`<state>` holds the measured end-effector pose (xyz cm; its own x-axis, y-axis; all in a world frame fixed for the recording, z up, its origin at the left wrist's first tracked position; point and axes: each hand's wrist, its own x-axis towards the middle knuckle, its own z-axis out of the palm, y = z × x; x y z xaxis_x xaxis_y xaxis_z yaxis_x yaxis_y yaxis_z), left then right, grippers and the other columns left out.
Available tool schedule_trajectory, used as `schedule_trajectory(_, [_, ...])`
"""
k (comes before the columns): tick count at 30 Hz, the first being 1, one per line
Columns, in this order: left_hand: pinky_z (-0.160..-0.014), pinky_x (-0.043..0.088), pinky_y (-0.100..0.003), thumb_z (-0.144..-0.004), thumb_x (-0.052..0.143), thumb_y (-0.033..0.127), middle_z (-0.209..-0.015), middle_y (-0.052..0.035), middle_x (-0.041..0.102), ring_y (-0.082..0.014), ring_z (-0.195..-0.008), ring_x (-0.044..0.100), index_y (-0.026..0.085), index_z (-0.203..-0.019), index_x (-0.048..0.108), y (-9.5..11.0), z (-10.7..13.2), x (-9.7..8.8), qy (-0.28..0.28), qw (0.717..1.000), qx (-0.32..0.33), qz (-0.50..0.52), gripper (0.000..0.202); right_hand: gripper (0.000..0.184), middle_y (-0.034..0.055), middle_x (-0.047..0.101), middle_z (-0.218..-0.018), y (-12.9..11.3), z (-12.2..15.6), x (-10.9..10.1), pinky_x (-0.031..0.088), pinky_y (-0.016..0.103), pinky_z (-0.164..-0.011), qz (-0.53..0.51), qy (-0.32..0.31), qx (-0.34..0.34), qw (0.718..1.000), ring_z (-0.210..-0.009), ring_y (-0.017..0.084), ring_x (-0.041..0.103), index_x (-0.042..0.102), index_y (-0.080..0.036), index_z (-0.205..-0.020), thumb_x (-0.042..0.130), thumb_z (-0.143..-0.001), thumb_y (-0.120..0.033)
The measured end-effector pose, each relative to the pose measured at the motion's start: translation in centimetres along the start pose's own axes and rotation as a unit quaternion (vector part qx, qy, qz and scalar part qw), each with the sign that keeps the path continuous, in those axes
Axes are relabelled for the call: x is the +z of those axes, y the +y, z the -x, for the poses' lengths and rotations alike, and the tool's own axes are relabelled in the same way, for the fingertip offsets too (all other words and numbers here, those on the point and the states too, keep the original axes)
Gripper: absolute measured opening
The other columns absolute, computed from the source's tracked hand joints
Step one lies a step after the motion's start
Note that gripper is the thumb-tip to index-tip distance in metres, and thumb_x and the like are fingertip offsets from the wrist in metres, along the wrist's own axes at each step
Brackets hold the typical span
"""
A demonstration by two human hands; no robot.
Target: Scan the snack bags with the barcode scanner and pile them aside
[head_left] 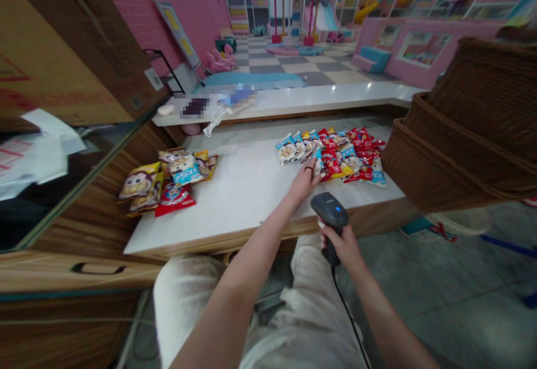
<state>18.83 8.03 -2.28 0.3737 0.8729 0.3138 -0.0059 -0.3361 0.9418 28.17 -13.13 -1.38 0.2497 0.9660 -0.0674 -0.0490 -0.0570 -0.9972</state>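
Observation:
My right hand (344, 240) is wrapped round the handle of a dark barcode scanner (330, 209), which has a blue light on top and a cable running down. The scanner is over the counter's front edge. At the near left edge of a heap of snack bags (329, 159), my left hand (305, 180) has its fingers apart and touches a small blue and white snack bag (318, 161). The heap mixes red, blue-white and yellow bags. Farther left on the white counter (239, 190) lies a second group, with brown-yellow bags (140, 184), a blue bag (185, 170) and a red bag (175, 198).
Stacked brown wicker baskets (470, 128) stand at the right, beside the snack heap. A large cardboard box (84, 50) and white papers (46, 145) are at the left. Behind the counter, a raised ledge (302, 98) bears a white cable (215, 120) and blurred items.

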Motion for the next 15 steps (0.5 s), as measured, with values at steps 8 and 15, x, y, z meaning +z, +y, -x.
schedule_trajectory(8, [-0.116, 0.059, -0.047, -0.093, 0.072, 0.042, -0.114, -0.0088, 0.085, -0.0331, -0.13, 0.075, 0.02, -0.111, 0.077, 1.7, 6.3, -8.6, 0.211, 0.908, -0.175, 0.316, 0.029, 0.039, -0.0012, 0.062, -0.05, 0.6, -0.9, 2.6, 0.051, 0.028, -0.045, -0.004, -0.05, -0.005, 0.999, -0.042, 0.017, 0.058, 0.066, -0.023, -0.068, 0.085, -0.08, -0.056])
schedule_trajectory(15, [-0.094, 0.066, -0.034, -0.097, 0.065, 0.037, -0.105, -0.005, 0.085, -0.023, -0.099, 0.081, 0.02, -0.109, 0.076, 2.1, 10.6, -15.4, 0.288, 0.862, -0.219, 0.355, 0.024, 0.032, -0.0022, 0.064, -0.048, 0.8, -2.6, 6.1, 0.051, 0.027, -0.046, 0.013, -0.092, -0.005, 0.996, -0.04, 0.017, 0.059, 0.071, -0.023, -0.07, 0.084, -0.077, -0.051])
